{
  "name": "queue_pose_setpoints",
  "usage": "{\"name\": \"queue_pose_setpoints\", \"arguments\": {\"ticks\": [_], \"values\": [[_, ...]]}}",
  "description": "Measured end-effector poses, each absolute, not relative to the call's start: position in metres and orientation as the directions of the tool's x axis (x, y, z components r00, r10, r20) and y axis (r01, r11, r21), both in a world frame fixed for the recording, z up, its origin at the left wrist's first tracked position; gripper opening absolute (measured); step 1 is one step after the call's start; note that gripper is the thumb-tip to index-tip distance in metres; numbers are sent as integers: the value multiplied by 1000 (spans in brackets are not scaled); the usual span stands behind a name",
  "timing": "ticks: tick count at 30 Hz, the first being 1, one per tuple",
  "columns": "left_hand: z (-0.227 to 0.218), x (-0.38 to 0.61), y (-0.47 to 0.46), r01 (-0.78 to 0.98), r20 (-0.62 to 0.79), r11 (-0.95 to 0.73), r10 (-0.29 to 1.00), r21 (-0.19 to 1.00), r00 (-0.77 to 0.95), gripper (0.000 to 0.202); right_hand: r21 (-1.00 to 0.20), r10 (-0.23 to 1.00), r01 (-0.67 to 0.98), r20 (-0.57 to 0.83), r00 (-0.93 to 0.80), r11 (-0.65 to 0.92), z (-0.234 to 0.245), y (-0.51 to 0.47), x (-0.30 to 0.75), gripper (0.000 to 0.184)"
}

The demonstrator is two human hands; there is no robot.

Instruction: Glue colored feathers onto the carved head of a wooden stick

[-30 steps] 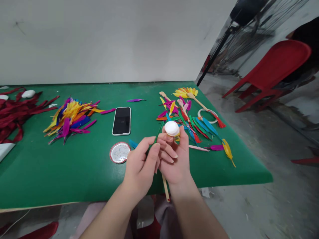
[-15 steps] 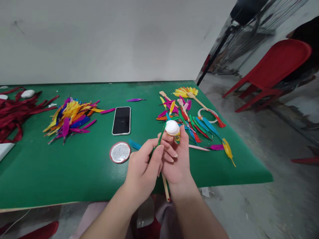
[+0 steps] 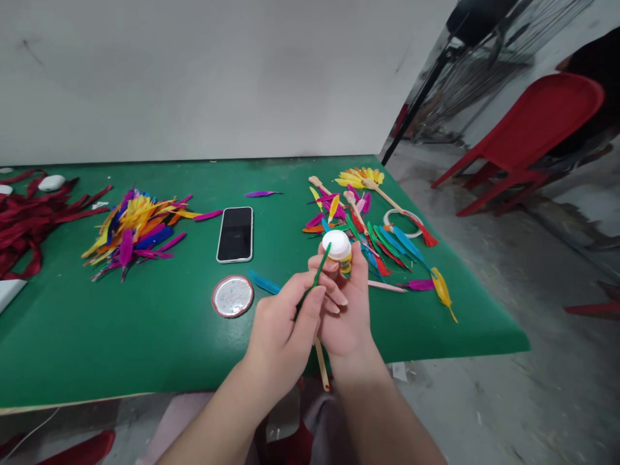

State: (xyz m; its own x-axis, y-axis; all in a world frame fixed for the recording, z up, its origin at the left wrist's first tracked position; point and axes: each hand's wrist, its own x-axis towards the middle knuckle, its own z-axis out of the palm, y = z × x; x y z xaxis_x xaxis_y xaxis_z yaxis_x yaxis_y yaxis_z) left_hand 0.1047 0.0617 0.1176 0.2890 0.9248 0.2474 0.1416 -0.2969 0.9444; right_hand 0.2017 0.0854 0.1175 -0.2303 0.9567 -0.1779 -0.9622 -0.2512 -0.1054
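Note:
My left hand (image 3: pixel 283 326) pinches a thin green feather (image 3: pixel 316 276) whose tip points up at a small bottle. My right hand (image 3: pixel 345 310) grips that small bottle with a white cap (image 3: pixel 337 247) and yellow label, and also a wooden stick (image 3: pixel 321 363) that juts down below the palm. Both hands meet above the near part of the green table (image 3: pixel 145 323). A blue feather (image 3: pixel 264 282) lies on the table just left of my hands.
A round silver lid (image 3: pixel 233 296) and a phone (image 3: pixel 235 234) lie left of my hands. Colourful feather heaps sit at left (image 3: pixel 135 226) and right (image 3: pixel 378 242), the right one with wooden sticks and a white ring (image 3: pixel 403 218). Dark red ribbons (image 3: pixel 29 216) lie far left. A red chair (image 3: pixel 533 135) stands at right.
The green feather's tip has swung right, from left of the bottle cap to in front of it. Both hands stayed close together over the table.

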Motion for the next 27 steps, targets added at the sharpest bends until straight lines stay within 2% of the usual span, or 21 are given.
{"name": "queue_pose_setpoints", "arguments": {"ticks": [4, 11, 19, 27], "values": [[117, 104, 61, 185, 263, -328, 914, 926, 308, 21, -117, 955, -965, -212, -205, -233, 118, 86, 202, 30], [119, 106, 62, 67, 248, -269, 941, 961, 228, 23, -94, 964, -962, -104, -245, -255, 112, 86, 202, 27], [117, 105, 60, 139, 233, -275, 937, 951, 261, 21, -73, 969, -977, -155, -190, -203, 115, 85, 203, 32], [118, 105, 58, 189, 242, -298, 932, 936, 271, 21, -48, 964, -974, -162, -213, -223, 117, 86, 204, 30]]}}
